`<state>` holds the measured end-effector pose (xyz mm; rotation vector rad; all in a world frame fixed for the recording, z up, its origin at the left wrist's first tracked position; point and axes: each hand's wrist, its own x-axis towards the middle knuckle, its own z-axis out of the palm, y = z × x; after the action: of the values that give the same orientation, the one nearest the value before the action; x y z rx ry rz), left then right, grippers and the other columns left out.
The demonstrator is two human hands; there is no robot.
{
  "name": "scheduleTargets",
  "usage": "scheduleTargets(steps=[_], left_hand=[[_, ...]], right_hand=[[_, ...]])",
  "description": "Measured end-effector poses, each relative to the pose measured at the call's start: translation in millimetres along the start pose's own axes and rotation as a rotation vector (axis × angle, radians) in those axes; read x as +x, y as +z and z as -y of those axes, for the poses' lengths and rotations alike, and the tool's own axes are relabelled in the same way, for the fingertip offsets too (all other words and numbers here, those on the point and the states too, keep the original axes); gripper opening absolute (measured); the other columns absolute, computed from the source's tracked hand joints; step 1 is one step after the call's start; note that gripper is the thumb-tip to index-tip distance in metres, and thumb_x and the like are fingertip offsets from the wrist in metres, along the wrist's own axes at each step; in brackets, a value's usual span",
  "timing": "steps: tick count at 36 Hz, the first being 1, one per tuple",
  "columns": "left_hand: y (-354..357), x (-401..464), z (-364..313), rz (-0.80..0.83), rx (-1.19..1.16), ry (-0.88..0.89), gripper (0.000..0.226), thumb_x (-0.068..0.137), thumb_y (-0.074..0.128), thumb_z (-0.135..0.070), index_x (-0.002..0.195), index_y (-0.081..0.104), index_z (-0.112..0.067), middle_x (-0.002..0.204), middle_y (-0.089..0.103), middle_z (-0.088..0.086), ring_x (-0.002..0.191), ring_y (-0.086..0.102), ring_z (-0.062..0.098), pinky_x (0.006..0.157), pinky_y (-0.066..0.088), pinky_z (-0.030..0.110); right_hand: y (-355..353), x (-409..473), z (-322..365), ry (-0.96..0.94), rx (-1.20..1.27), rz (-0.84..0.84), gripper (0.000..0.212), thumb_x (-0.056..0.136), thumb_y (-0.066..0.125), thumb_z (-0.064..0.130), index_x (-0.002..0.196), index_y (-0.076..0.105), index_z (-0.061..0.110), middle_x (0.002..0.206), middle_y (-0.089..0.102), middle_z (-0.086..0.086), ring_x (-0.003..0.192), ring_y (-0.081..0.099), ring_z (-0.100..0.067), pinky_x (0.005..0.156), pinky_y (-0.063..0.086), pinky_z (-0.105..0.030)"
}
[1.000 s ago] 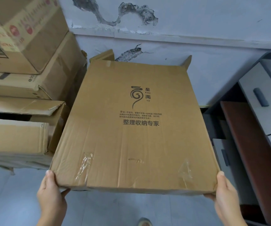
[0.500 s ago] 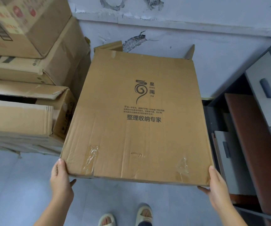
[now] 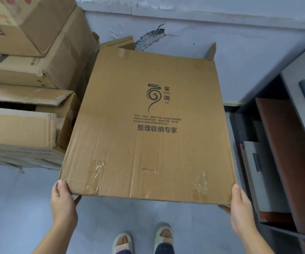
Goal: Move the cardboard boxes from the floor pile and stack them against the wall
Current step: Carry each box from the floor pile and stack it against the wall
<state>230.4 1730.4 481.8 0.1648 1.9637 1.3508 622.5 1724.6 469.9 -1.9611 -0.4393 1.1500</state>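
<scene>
A large flat brown cardboard box (image 3: 148, 147) with a printed logo and Chinese text fills the middle of the head view, its far end with raised flaps close to the blue-grey wall (image 3: 221, 52). My left hand (image 3: 62, 200) grips its near left corner and my right hand (image 3: 239, 208) grips its near right corner. A stack of cardboard boxes (image 3: 30, 74) stands against the wall just left of it.
A grey cabinet with drawers (image 3: 302, 99) and a brown board (image 3: 285, 153) stand at the right, close to the box's right edge. My feet in pale slippers (image 3: 142, 241) are on the grey floor below the box. The wall paint is peeling.
The box has come lower and a little nearer the floor and wall, and the view has tilted down so my feet show. Both hands keep their grip on the near corners.
</scene>
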Motion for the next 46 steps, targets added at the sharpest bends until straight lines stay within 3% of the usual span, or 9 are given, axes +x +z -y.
scheduleTargets(steps=[5, 17, 27, 35, 42, 46], left_hand=[[1, -3, -1, 0.024, 0.046, -0.006, 0.043, 0.103, 0.032, -0.036, 0.142, 0.037, -0.017, 0.136, 0.041, 0.002, 0.118, 0.041, 0.016, 0.105, 0.038, 0.048], [-5, -8, -23, 0.026, 0.038, 0.008, 0.046, 0.102, 0.040, -0.034, 0.145, 0.034, -0.017, 0.145, 0.037, 0.007, 0.119, 0.039, 0.016, 0.105, 0.036, 0.048], [2, -2, -17, 0.035, -0.014, -0.008, 0.040, 0.101, 0.042, -0.028, 0.138, 0.040, -0.011, 0.121, 0.042, 0.001, 0.110, 0.043, 0.015, 0.102, 0.040, 0.045], [9, 8, -17, -0.026, -0.037, 0.005, 0.038, 0.101, 0.041, -0.026, 0.136, 0.039, -0.010, 0.122, 0.041, 0.001, 0.109, 0.043, 0.015, 0.100, 0.042, 0.044], [10, 0, -8, 0.013, 0.035, 0.020, 0.016, 0.102, 0.040, -0.025, 0.116, 0.039, -0.018, 0.118, 0.043, 0.002, 0.106, 0.044, 0.016, 0.100, 0.041, 0.047], [9, -2, -10, 0.025, 0.038, 0.010, 0.016, 0.102, 0.041, -0.026, 0.116, 0.040, -0.018, 0.117, 0.043, 0.002, 0.106, 0.044, 0.016, 0.097, 0.042, 0.043]], right_hand=[[-13, 2, 2, 0.053, -0.006, 0.010, 0.042, 0.102, 0.033, 0.036, 0.136, 0.044, 0.014, 0.118, 0.055, -0.010, 0.096, 0.056, -0.023, 0.094, 0.047, -0.050], [-13, -10, 18, 0.067, 0.047, -0.019, 0.047, 0.101, 0.039, 0.037, 0.143, 0.039, 0.018, 0.129, 0.051, -0.008, 0.111, 0.050, -0.029, 0.098, 0.043, -0.054], [-6, -3, 23, 0.028, 0.005, -0.017, 0.041, 0.103, 0.035, 0.030, 0.140, 0.043, 0.014, 0.122, 0.054, -0.010, 0.102, 0.053, -0.029, 0.088, 0.047, -0.052], [-1, 10, 34, -0.030, -0.012, 0.003, 0.040, 0.104, 0.032, 0.029, 0.139, 0.045, 0.014, 0.120, 0.058, -0.012, 0.092, 0.058, -0.024, 0.076, 0.049, -0.042], [-4, 9, 14, 0.000, -0.052, -0.025, 0.038, 0.104, 0.030, 0.031, 0.134, 0.047, 0.015, 0.122, 0.057, -0.012, 0.098, 0.058, -0.025, 0.082, 0.050, -0.045], [-8, 5, 17, 0.010, -0.058, -0.013, 0.039, 0.104, 0.031, 0.032, 0.136, 0.046, 0.016, 0.122, 0.056, -0.011, 0.099, 0.056, -0.024, 0.086, 0.050, -0.050]])
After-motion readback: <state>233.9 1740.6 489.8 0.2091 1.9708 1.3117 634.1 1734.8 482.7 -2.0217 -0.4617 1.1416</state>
